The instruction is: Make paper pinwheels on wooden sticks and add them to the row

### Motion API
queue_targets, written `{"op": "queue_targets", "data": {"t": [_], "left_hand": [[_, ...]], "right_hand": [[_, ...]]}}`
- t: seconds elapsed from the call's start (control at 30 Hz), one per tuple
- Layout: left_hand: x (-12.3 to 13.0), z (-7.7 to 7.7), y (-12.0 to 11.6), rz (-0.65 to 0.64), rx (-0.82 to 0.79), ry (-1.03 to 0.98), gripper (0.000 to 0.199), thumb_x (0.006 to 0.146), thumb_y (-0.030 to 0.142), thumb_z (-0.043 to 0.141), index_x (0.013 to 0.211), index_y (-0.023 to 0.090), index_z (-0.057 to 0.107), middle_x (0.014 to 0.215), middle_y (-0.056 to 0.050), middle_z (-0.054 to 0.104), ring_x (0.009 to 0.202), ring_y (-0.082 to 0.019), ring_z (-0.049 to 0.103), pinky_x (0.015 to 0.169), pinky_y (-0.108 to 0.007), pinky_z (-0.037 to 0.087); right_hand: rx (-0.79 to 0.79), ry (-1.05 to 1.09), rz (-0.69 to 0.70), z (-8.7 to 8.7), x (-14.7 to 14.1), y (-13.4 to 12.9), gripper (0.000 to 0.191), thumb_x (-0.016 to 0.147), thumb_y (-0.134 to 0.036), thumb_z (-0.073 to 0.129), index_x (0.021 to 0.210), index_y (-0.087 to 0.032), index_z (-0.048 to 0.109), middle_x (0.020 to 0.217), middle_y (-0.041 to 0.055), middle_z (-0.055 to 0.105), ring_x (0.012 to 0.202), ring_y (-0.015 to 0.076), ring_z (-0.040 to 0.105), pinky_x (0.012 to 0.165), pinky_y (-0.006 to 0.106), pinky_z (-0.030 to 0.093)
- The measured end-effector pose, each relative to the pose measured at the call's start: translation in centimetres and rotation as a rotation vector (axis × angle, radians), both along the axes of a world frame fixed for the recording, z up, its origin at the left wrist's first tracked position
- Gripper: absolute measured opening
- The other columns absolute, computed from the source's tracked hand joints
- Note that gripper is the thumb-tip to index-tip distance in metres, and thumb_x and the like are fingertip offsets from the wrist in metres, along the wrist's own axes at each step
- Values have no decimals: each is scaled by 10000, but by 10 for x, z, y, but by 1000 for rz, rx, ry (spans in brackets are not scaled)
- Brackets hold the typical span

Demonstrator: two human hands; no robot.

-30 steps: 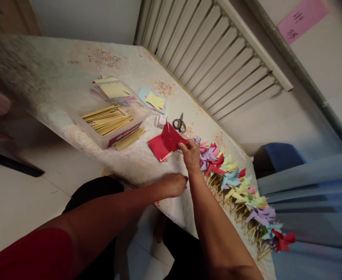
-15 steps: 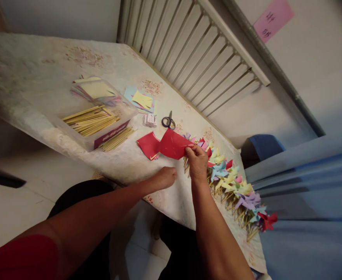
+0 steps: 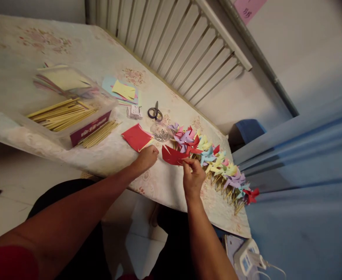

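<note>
My right hand (image 3: 193, 175) pinches the corner of a cut red paper (image 3: 173, 155) above the table. Just left of it, my left hand (image 3: 148, 157) is closed beside a stack of red paper squares (image 3: 137, 137); whatever its fingers hold is too small to make out. Behind the hands lies a clear dish of small metal pins (image 3: 160, 133). Finished paper pinwheels on sticks (image 3: 217, 167) lie in a row to the right of my right hand.
A clear plastic box (image 3: 90, 128) holds wooden sticks (image 3: 61, 114), with more sticks beside it. Scissors (image 3: 155, 112), a small box (image 3: 135, 112) and coloured paper squares (image 3: 124, 90) lie farther back. A white power strip (image 3: 246, 258) sits below the table's right end.
The view has shifted. The red paper in my right hand has come away from the red stack and moved nearer me, uncovering the dish of pins. My left hand is now next to the stack.
</note>
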State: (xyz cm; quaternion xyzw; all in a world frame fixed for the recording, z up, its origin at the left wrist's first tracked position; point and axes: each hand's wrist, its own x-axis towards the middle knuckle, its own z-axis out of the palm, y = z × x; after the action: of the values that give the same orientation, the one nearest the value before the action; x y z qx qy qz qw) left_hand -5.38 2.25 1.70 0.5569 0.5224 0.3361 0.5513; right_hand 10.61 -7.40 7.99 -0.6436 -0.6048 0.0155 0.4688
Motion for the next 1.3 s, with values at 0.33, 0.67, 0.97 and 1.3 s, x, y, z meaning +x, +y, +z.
{"op": "queue_targets", "data": {"t": [0.33, 0.67, 0.97, 1.3], "left_hand": [[-3, 7, 5, 41, 32, 19, 83, 800, 145, 517, 754, 184, 574, 721, -21, 665, 713, -159, 643, 660, -253, 464], [-2, 22, 1, 64, -24, -86, 99, 783, 93, 522, 725, 168, 551, 683, 3, 639, 632, -117, 622, 633, -219, 470], [2, 15, 3, 27, 0, -84, 100, 796, 99, 521, 735, 168, 559, 704, 3, 641, 640, -116, 633, 616, -213, 476], [3, 11, 3, -37, 58, 17, 58, 798, 154, 536, 768, 176, 581, 686, 1, 656, 673, -145, 660, 645, -237, 477]], "right_hand": [[-66, -398, 258, -98, 5, -78, 230, 943, -103, 512, 1048, -186, 700, 1091, 119, 760, 1137, 223, 697, 980, 423, 582], [-103, -205, 71, -80, 19, -60, 396, 1029, -241, 358, 1302, -175, 637, 1303, 135, 690, 1244, 212, 646, 1071, 461, 537], [-403, -684, 306, -99, -15, -17, 588, 990, -326, 498, 1512, -73, 402, 1607, 216, 344, 1545, 319, 215, 1224, 582, 286], [-474, -829, 287, -100, -16, -19, 774, 967, -542, 506, 1542, -53, 334, 1637, 226, 266, 1551, 360, 160, 1230, 590, 211]]}}
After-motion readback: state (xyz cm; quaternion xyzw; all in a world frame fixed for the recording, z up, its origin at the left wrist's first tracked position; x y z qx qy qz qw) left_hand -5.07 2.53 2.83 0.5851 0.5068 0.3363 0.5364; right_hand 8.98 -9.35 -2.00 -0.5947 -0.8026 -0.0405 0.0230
